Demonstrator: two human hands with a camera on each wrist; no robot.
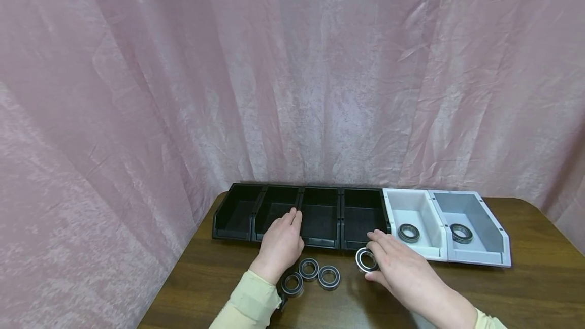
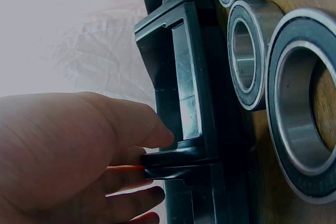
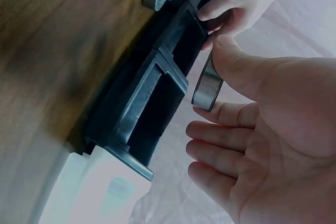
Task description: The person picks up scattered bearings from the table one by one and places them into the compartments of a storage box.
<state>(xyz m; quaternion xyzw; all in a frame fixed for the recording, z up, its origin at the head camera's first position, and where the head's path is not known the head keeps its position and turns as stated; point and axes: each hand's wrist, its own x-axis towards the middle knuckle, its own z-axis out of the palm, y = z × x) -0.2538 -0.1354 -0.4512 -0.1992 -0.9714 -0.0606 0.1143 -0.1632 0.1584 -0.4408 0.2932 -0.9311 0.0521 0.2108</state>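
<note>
My right hand (image 1: 404,270) pinches a ball bearing (image 3: 207,89) between thumb and index finger, in front of the rightmost black bin (image 1: 364,214). The ring stands on edge, and its other fingers are extended. My left hand (image 1: 280,241) reaches over the front of the black bins, its fingers at the divider (image 2: 181,157) between two of them, holding no bearing. Near its wrist, three more bearings lie on the table: one closest to the sleeve (image 1: 285,285), a middle bearing (image 1: 301,268) and a right bearing (image 1: 322,278).
Several black bins stand in a row, followed by a white bin (image 1: 436,254) and a grey bin (image 1: 480,257). One bearing (image 1: 401,233) lies in the white bin, another bearing (image 1: 454,233) in the grey. A pink curtain (image 1: 320,75) hangs behind the wooden table (image 1: 525,293).
</note>
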